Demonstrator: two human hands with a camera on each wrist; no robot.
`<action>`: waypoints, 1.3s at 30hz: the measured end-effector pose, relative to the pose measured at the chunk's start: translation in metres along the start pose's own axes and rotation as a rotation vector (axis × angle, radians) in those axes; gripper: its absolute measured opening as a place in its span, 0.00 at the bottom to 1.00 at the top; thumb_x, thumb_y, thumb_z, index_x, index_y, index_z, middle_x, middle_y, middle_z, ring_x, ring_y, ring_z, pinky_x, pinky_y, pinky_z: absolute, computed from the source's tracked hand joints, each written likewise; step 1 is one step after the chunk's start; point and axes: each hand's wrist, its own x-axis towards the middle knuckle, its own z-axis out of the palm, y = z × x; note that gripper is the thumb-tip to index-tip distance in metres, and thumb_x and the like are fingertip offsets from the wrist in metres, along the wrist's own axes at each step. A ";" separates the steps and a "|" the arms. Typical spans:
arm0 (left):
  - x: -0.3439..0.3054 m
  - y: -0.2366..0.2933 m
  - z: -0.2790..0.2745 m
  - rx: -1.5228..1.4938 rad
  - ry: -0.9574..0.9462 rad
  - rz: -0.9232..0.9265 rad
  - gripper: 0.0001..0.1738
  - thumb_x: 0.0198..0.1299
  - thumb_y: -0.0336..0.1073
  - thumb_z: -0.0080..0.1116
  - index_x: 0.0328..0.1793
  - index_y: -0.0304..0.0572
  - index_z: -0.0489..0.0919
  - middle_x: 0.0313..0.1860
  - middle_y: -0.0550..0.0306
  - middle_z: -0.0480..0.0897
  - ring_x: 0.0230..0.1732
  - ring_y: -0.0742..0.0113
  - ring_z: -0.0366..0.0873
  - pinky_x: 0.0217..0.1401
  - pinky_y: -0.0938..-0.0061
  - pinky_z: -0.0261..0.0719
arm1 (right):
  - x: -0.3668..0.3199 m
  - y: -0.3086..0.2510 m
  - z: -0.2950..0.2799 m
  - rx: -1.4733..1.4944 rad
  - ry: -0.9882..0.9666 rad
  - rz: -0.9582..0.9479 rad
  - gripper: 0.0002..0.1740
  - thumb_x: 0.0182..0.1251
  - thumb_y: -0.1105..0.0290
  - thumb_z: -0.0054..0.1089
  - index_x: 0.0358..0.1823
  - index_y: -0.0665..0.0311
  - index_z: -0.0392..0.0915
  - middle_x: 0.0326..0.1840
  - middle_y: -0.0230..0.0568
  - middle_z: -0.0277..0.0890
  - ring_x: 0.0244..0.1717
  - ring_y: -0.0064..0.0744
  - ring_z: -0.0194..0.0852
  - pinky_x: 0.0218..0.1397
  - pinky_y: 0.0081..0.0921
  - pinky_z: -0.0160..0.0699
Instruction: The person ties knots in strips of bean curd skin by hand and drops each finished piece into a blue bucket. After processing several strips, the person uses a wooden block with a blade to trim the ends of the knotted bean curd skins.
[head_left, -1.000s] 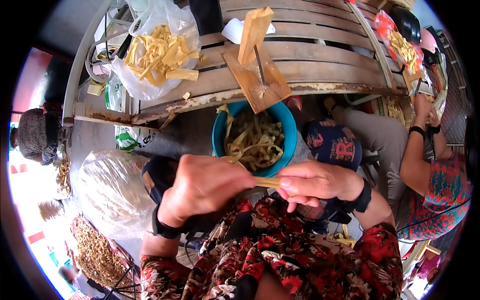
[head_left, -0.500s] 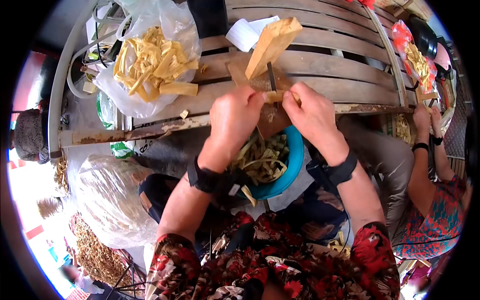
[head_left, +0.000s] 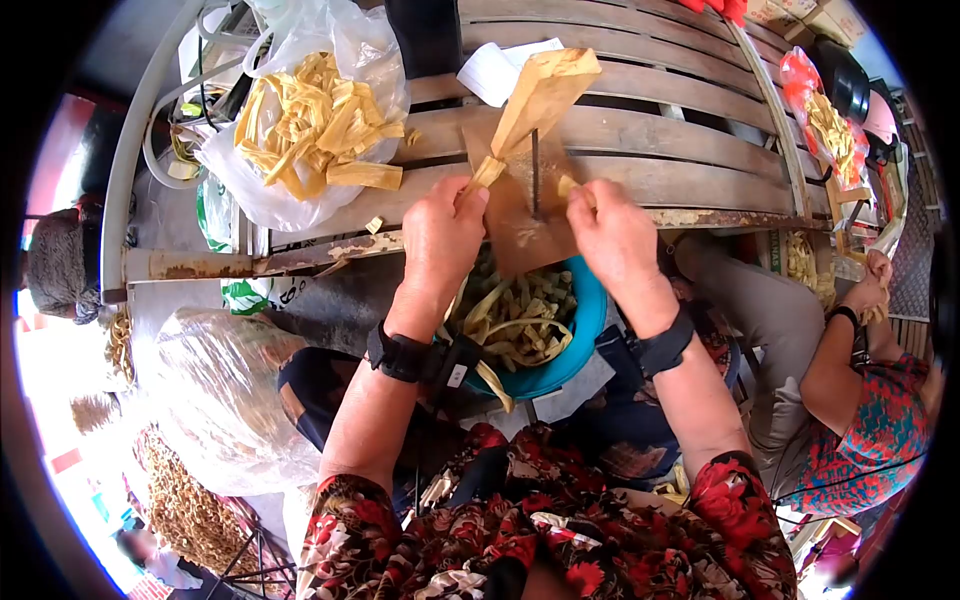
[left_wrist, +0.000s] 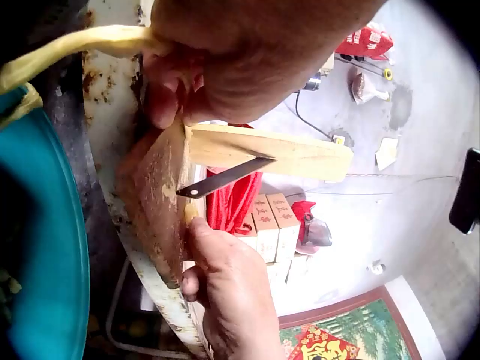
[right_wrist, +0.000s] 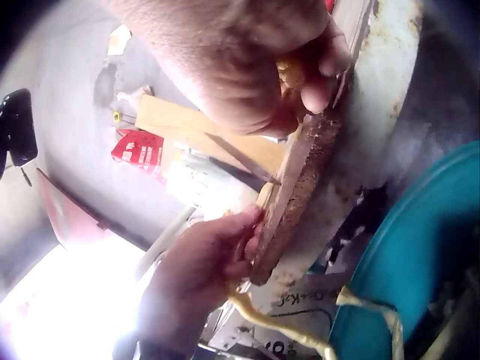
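Note:
My left hand (head_left: 440,238) pinches a flat yellow dried strip (head_left: 488,172) left of an upright dark blade (head_left: 535,175). In the left wrist view, a long pale tail (left_wrist: 75,45) of strip trails from that hand. On the blade's other side, my right hand (head_left: 618,238) pinches a short yellow piece (head_left: 567,186), mostly covered by the fingers. The blade runs between a slanted wooden block (head_left: 548,95) and its wooden base board (head_left: 520,245), which overhangs the bench edge. Below the hands, a teal basin (head_left: 590,330) contains many cut strips (head_left: 520,315).
A clear plastic bag (head_left: 230,190) with yellow strips (head_left: 315,125) lies left on the slatted bench (head_left: 690,140). White paper (head_left: 490,72) lies behind the block. A large wrapped bundle (head_left: 220,400) stands at lower left. Another person (head_left: 860,390) sits at right.
Both hands moved from above the basin forward to the blade, where they met around the strip. Now they are farther apart, each with a piece, one on either side of the blade.

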 end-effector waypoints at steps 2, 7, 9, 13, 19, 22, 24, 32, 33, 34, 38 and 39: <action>-0.004 0.004 -0.005 -0.065 -0.010 -0.036 0.15 0.57 0.39 0.56 0.43 0.33 0.78 0.24 0.48 0.81 0.25 0.60 0.80 0.30 0.70 0.76 | -0.008 -0.009 0.001 0.011 -0.002 0.023 0.11 0.62 0.62 0.52 0.29 0.63 0.68 0.27 0.49 0.73 0.25 0.52 0.74 0.26 0.42 0.74; -0.009 0.009 -0.019 -0.213 -0.058 -0.078 0.14 0.58 0.37 0.56 0.44 0.32 0.78 0.24 0.53 0.80 0.22 0.68 0.78 0.27 0.76 0.74 | -0.016 -0.011 -0.004 0.097 0.004 0.051 0.12 0.62 0.62 0.53 0.29 0.63 0.73 0.27 0.45 0.75 0.29 0.50 0.75 0.30 0.39 0.74; -0.018 0.013 -0.028 -0.381 -0.068 -0.096 0.13 0.59 0.36 0.57 0.44 0.32 0.79 0.27 0.59 0.80 0.21 0.76 0.76 0.23 0.84 0.70 | -0.020 -0.014 -0.022 0.121 -0.023 0.070 0.12 0.61 0.61 0.54 0.29 0.64 0.74 0.27 0.44 0.75 0.29 0.50 0.74 0.31 0.39 0.73; -0.053 0.053 -0.054 -0.612 -0.368 -0.236 0.11 0.58 0.32 0.59 0.44 0.32 0.78 0.25 0.60 0.79 0.21 0.77 0.75 0.24 0.84 0.71 | -0.033 -0.037 -0.061 0.255 -0.099 -0.025 0.22 0.62 0.53 0.55 0.39 0.68 0.78 0.37 0.44 0.77 0.39 0.41 0.77 0.41 0.29 0.75; -0.101 0.093 -0.088 -0.722 -0.630 -0.167 0.14 0.57 0.29 0.61 0.49 0.36 0.77 0.28 0.60 0.80 0.26 0.77 0.76 0.26 0.84 0.73 | -0.060 -0.059 -0.093 1.363 -0.057 0.469 0.10 0.66 0.68 0.54 0.40 0.69 0.78 0.31 0.38 0.78 0.29 0.20 0.75 0.37 0.17 0.75; -0.119 0.097 -0.119 -0.493 -0.608 0.676 0.11 0.51 0.25 0.63 0.42 0.33 0.80 0.27 0.53 0.81 0.18 0.77 0.74 0.19 0.82 0.69 | -0.059 -0.051 -0.124 1.586 0.032 0.545 0.12 0.67 0.66 0.53 0.36 0.70 0.77 0.28 0.41 0.79 0.24 0.28 0.78 0.33 0.23 0.80; -0.127 0.107 -0.130 -0.537 -0.747 0.327 0.16 0.56 0.39 0.60 0.42 0.31 0.80 0.29 0.51 0.82 0.23 0.71 0.78 0.25 0.79 0.73 | -0.063 -0.060 -0.141 1.656 0.091 0.452 0.11 0.67 0.67 0.52 0.38 0.70 0.75 0.29 0.43 0.79 0.24 0.30 0.79 0.33 0.24 0.80; -0.128 0.100 -0.106 -0.425 -0.702 0.061 0.14 0.52 0.21 0.52 0.47 0.32 0.75 0.47 0.52 0.78 0.45 0.70 0.76 0.47 0.78 0.74 | -0.115 -0.098 -0.150 1.094 -0.335 0.011 0.09 0.68 0.71 0.51 0.36 0.72 0.75 0.30 0.42 0.80 0.31 0.25 0.80 0.33 0.21 0.78; -0.130 0.101 -0.108 -0.527 -0.655 0.032 0.13 0.51 0.20 0.52 0.45 0.32 0.75 0.45 0.52 0.79 0.45 0.71 0.76 0.46 0.78 0.75 | -0.117 -0.094 -0.142 1.206 -0.314 0.225 0.12 0.69 0.68 0.50 0.35 0.71 0.75 0.29 0.39 0.79 0.28 0.23 0.78 0.30 0.19 0.77; -0.133 0.111 -0.113 -0.693 -0.644 -0.138 0.12 0.51 0.20 0.58 0.43 0.34 0.74 0.42 0.52 0.80 0.42 0.70 0.78 0.44 0.78 0.76 | -0.113 -0.090 -0.141 1.279 -0.407 0.308 0.13 0.70 0.66 0.50 0.35 0.70 0.75 0.27 0.38 0.78 0.26 0.22 0.76 0.28 0.17 0.76; -0.137 0.110 -0.104 -1.031 -0.807 -0.263 0.16 0.49 0.27 0.65 0.44 0.34 0.74 0.39 0.53 0.80 0.36 0.68 0.80 0.36 0.81 0.79 | -0.112 -0.083 -0.130 1.504 -0.632 0.398 0.13 0.68 0.63 0.52 0.33 0.67 0.75 0.23 0.31 0.73 0.22 0.15 0.70 0.23 0.11 0.67; -0.139 0.105 -0.101 -1.066 -0.784 -0.213 0.15 0.51 0.25 0.64 0.45 0.34 0.74 0.38 0.54 0.80 0.35 0.69 0.80 0.34 0.80 0.80 | -0.113 -0.085 -0.126 1.507 -0.631 0.398 0.12 0.68 0.63 0.53 0.33 0.66 0.75 0.23 0.29 0.72 0.23 0.14 0.69 0.23 0.10 0.66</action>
